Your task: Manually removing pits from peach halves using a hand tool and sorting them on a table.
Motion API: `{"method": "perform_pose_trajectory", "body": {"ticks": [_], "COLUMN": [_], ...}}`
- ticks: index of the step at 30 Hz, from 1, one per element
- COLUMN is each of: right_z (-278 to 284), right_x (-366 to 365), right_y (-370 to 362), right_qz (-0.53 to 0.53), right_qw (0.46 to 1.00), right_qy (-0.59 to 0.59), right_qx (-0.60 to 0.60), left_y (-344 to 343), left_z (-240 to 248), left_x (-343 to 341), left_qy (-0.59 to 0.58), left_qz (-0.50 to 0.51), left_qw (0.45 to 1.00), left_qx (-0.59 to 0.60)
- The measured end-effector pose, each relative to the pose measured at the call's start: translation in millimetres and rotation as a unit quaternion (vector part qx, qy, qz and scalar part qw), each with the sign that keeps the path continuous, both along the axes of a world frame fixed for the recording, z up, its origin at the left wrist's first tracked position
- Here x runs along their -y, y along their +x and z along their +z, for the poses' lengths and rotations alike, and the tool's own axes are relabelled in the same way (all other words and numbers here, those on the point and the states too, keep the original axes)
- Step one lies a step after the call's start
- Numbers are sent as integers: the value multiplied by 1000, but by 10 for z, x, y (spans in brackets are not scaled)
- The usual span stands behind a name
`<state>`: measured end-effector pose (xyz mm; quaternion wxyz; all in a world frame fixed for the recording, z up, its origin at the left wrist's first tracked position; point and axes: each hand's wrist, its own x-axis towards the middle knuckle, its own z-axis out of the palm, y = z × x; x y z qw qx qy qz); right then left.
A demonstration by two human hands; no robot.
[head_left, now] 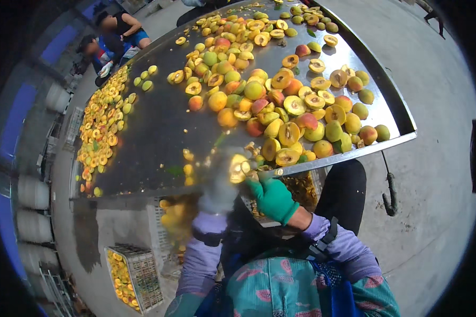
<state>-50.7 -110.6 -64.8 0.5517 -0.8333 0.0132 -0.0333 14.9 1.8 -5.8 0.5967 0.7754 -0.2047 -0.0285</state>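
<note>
Halved peaches (280, 100) heaped on table (153, 127), crate (135, 274) on floor below its left, hands (272, 198) at near edge.

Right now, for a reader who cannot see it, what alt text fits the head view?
A person's right hand in a green glove and motion-blurred left hand hold a halved fruit at the near edge of a metal table covered with whole and halved yellow-red fruit. A crate of halves sits on the floor below.

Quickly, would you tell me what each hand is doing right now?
Left hand: motion-blurred at the table edge; grip cannot be told.
Right hand: green-gloved, touching a halved fruit; grip unclear.
</note>
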Motion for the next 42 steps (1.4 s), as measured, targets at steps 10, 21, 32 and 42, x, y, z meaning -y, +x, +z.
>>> {"method": "perform_pose_trajectory", "body": {"ticks": [10,21,32,42], "right_z": [308,191,190,191], "right_x": [-28,-203,-321,-349], "right_y": [-178,-181,-212,-211], "right_qz": [-21,-21,-93,-132], "right_qw": [1000,990,975,965], "right_qy": [-2,139,85,213], "right_qx": [10,-18,184,75], "left_y": [-117,38,-117,-179], "left_z": [-77,-220,17,109], "left_x": [123,-5,185,278], "left_qy": [-11,67,-45,6], "left_qz": [103,24,90,106], "left_qw": [995,996,991,994], "left_qx": [2,49,-83,-38]}}
